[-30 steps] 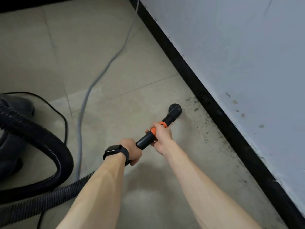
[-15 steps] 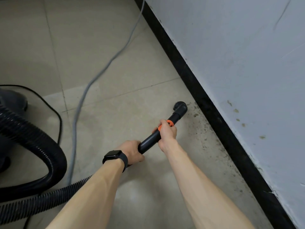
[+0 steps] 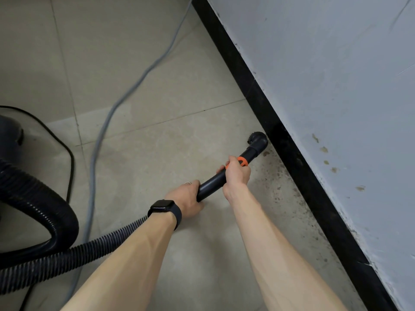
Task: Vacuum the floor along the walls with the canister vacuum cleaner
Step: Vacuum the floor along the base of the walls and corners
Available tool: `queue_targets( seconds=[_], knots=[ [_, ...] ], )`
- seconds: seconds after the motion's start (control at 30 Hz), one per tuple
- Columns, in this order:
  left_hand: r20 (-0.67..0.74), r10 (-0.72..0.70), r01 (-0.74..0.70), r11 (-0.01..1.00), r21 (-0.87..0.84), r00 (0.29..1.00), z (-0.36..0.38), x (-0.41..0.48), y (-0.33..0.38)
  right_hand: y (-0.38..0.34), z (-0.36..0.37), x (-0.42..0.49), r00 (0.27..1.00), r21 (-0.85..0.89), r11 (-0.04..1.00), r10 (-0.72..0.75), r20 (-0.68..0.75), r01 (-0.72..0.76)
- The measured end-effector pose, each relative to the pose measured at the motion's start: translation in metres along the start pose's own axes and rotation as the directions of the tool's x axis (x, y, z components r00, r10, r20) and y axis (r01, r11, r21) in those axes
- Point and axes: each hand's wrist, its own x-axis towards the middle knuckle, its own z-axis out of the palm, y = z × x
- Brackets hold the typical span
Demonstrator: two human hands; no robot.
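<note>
Both hands grip wand (image 3: 213, 181), frame centre: left hand (image 3: 187, 199) wraps its lower end, right hand (image 3: 237, 173) just above, at orange collar (image 3: 243, 161). Nozzle (image 3: 258, 141) upper right of hands, touching black baseboard (image 3: 292, 153).

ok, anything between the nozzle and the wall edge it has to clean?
Nothing visible. The nozzle sits right at the baseboard, with only dirt specks along that edge. The grey cable and the hose lie well to the left.
</note>
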Motion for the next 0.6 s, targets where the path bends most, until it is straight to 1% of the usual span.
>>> queue_targets(
  seconds=[0.13, 0.33, 0.47, 0.6],
  knots=[
    [-0.018, 0.028, -0.027, 0.999, 0.037, 0.999, 0.003, 0.004, 0.005, 0.000, -0.003, 0.005, 0.999, 0.016, 1.000, -0.024, -0.031, 0.025],
    [-0.040, 0.067, -0.064, 0.996, 0.057, 0.997, 0.004, 0.009, 0.011, 0.002, -0.005, 0.015, 0.990, -0.075, 0.994, -0.093, -0.106, 0.085],
    [-0.063, 0.061, -0.058, 0.997, 0.057, 0.996, 0.002, 0.013, 0.012, 0.000, -0.001, 0.018, 0.982, -0.138, 0.985, -0.121, -0.147, 0.101],
    [-0.092, 0.025, -0.017, 0.996, 0.090, 0.995, -0.006, 0.015, 0.011, -0.005, 0.010, 0.015, 0.981, -0.194, 0.978, -0.106, -0.160, 0.074]
  ],
)
